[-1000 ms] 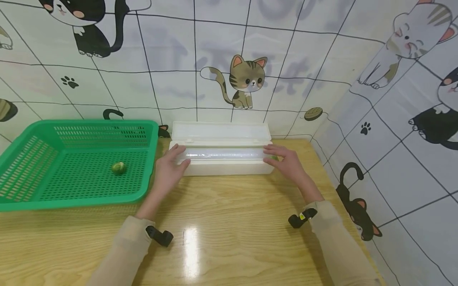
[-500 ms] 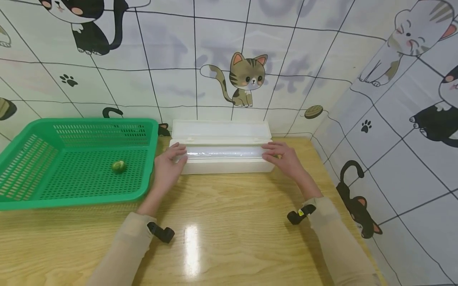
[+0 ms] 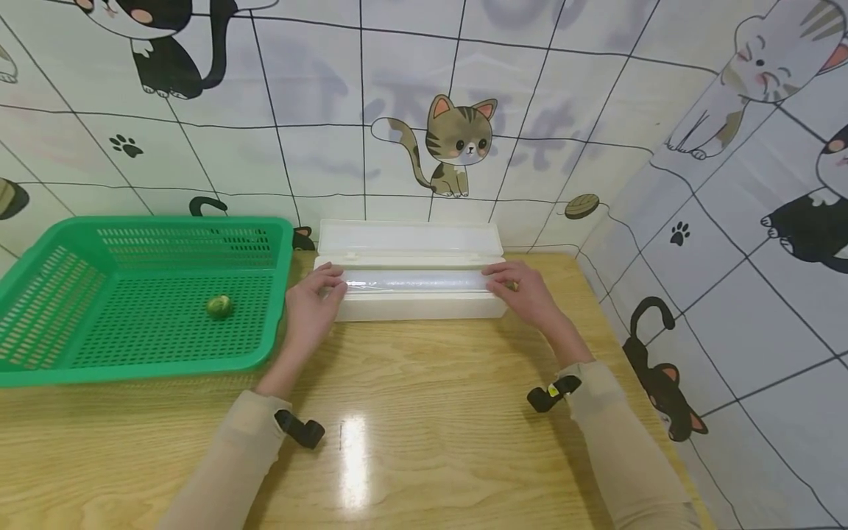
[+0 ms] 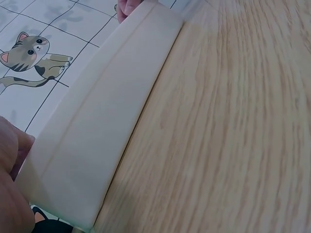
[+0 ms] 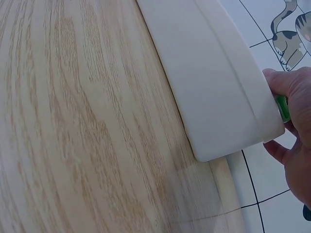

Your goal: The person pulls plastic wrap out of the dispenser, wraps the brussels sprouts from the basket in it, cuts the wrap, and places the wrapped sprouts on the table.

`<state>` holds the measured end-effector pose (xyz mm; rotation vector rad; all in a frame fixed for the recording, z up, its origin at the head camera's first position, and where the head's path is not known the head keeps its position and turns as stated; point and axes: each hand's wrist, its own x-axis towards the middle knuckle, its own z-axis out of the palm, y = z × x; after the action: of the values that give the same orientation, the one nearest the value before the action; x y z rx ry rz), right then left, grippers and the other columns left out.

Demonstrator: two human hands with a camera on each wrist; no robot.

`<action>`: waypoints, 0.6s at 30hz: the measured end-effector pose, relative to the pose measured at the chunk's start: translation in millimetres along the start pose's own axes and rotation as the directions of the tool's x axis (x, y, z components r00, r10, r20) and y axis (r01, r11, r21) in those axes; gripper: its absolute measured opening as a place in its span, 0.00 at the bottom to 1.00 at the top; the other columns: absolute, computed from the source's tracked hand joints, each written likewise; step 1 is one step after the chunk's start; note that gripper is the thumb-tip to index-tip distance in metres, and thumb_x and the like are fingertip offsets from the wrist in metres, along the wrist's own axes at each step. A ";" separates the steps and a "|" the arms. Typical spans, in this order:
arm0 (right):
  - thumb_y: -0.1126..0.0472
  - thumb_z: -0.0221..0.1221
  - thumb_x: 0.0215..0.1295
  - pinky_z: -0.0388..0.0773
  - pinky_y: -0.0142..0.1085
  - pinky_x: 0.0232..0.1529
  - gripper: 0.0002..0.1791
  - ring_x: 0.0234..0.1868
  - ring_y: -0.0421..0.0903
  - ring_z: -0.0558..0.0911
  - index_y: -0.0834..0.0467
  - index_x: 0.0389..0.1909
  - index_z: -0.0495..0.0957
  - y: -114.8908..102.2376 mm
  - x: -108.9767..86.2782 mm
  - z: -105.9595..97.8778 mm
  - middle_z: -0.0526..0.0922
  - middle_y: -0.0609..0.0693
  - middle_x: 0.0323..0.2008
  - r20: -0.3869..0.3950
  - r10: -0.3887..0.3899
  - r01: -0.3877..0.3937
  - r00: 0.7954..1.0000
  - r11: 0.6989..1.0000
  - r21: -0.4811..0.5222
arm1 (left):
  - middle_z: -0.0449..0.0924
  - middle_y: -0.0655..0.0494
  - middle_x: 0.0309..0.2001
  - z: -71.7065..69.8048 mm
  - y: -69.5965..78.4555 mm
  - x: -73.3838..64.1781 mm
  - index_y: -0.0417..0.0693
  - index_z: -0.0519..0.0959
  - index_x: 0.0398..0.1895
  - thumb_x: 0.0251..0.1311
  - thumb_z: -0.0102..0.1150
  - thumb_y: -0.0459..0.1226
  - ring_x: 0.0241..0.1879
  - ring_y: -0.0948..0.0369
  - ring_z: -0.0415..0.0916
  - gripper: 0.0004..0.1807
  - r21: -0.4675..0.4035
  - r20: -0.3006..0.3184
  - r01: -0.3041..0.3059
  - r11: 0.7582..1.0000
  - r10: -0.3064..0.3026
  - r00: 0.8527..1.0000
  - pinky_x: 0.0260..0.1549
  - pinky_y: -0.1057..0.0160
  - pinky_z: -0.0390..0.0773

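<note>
A white plastic-wrap dispenser box (image 3: pixel 420 306) stands on the table with its lid (image 3: pixel 411 239) tipped back against the wall. Inside lies a roll of plastic wrap (image 3: pixel 417 281). At its left end, my left hand (image 3: pixel 313 300) pinches the roll between thumb and fingers. My right hand (image 3: pixel 526 293) does the same at the right end. From the left wrist, the box front (image 4: pixel 102 107) hides the roll, and the left hand (image 4: pixel 12 179) is at the near corner. The right wrist view shows a small green piece (image 5: pixel 283 108) between the right hand's (image 5: pixel 296 121) fingers, beside the box end.
To the left, a green plastic basket (image 3: pixel 270 346) holds one small round green-and-yellow item (image 3: pixel 219 307). A cat-print tiled covering (image 3: pixel 318 96) rises behind and to the right of the wooden table (image 3: pixel 424 412). The table's right edge runs beside the right forearm.
Both thumbs have drawn in toward the fingers, from spread at the box's rim to pinching the roll's ends. The right hand has shifted slightly left. Box and basket have stayed in place.
</note>
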<state>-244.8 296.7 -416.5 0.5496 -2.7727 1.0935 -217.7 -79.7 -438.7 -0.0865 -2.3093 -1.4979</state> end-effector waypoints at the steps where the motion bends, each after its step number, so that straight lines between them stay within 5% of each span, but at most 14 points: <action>1: 0.67 0.63 0.71 0.74 0.53 0.59 0.07 0.63 0.58 0.74 0.68 0.39 0.85 0.1 -0.1 0.5 0.82 0.59 0.57 0.000 -0.004 0.004 1.000 1.000 0.001 | 0.84 0.40 0.54 0.0 -0.5 -0.3 0.29 0.86 0.40 0.62 0.66 0.26 0.64 0.49 0.75 0.06 -0.003 -0.002 0.001 1.000 -0.001 1.000 0.69 0.52 0.67; 8: 0.69 0.60 0.73 0.75 0.54 0.57 0.07 0.60 0.59 0.76 0.69 0.35 0.82 0.0 -0.7 3.8 0.81 0.60 0.54 -0.014 -0.017 0.017 1.000 1.000 0.010 | 0.84 0.43 0.56 -0.9 -0.3 -0.9 0.30 0.86 0.45 0.59 0.62 0.26 0.64 0.50 0.76 0.12 0.018 -0.018 0.017 1.000 -0.016 1.000 0.69 0.53 0.67; 18: 0.67 0.58 0.75 0.73 0.52 0.55 0.08 0.54 0.59 0.77 0.65 0.33 0.78 0.0 0.7 6.9 0.82 0.62 0.51 -0.046 0.006 -0.006 0.999 1.000 0.010 | 0.86 0.45 0.53 -0.2 3.2 -0.2 0.31 0.87 0.32 0.58 0.61 0.27 0.61 0.52 0.78 0.07 0.033 -0.046 0.023 0.999 -0.022 0.999 0.67 0.50 0.69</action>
<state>-245.2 291.8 -421.4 0.5111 -2.7329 1.1080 -216.7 -78.4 -435.9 -0.0168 -2.3058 -1.4556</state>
